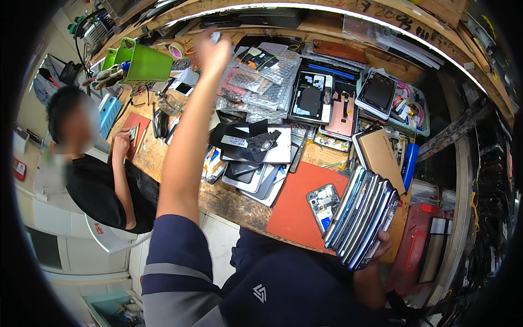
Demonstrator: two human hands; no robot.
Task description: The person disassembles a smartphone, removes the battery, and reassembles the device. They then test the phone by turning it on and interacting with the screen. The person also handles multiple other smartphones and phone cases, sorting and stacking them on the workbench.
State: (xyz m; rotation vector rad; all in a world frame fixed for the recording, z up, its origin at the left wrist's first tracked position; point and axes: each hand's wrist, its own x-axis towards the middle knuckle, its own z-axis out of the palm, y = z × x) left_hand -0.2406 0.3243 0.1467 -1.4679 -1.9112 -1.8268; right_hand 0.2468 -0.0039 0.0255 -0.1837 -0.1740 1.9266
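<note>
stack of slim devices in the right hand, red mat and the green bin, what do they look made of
Stack of slim devices: glossy edges with bright highlights suggest metal or shiny plastic; which is unclear.
Red mat: matte, flat and evenly coloured, perhaps rubber or silicone.
Green bin: probably moulded plastic, judging by its uniform bright colour and smooth walls.

White sticker [236,140] on a black flat part [222,131]: letters and digits handwritten in dark ink, in two rows.
Wooden beam [376,7], at the top: large dark handwritten characters, digits among them.
Gold-coloured casing [379,159]: a line of small printed letters along its face, too small to read surely.
Navy clothing [305,289]: a white angular emblem [259,293], without letters.
White chair [110,240]: a small red marking [98,228], unreadable.
</note>
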